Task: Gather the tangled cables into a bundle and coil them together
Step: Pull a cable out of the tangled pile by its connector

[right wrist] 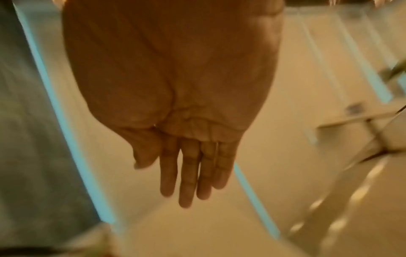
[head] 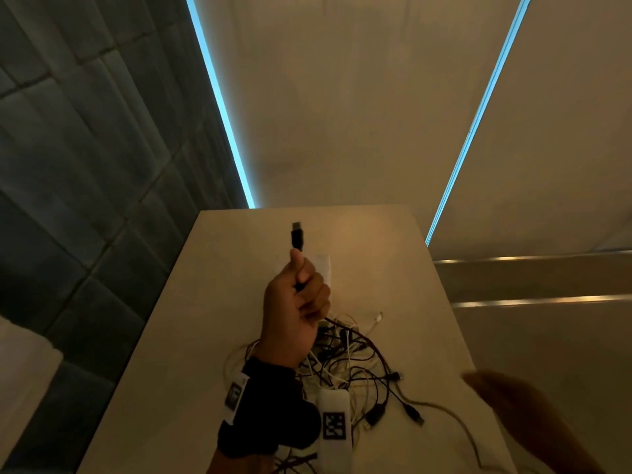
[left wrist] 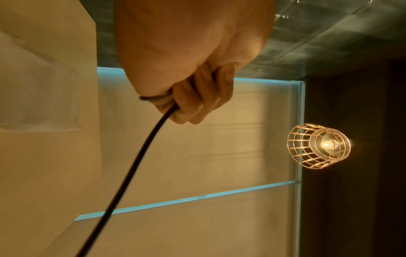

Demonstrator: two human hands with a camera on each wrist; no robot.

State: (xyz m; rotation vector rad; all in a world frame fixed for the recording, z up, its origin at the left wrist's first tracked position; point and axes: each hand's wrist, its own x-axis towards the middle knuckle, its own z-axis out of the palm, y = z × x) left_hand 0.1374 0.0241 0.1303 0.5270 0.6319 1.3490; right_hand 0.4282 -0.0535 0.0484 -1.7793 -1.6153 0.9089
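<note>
Cables [head: 345,364] on beige table [head: 393,268]

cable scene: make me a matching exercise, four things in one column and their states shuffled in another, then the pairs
Things:
1. left hand
2. right hand
3. cable tangle
4. black plug

States:
A. lies heaped on the table
B. grips a black cable
C. sticks up above the thumb
D. fingers straight, holds nothing

Pairs: 1-B, 2-D, 3-A, 4-C
</note>
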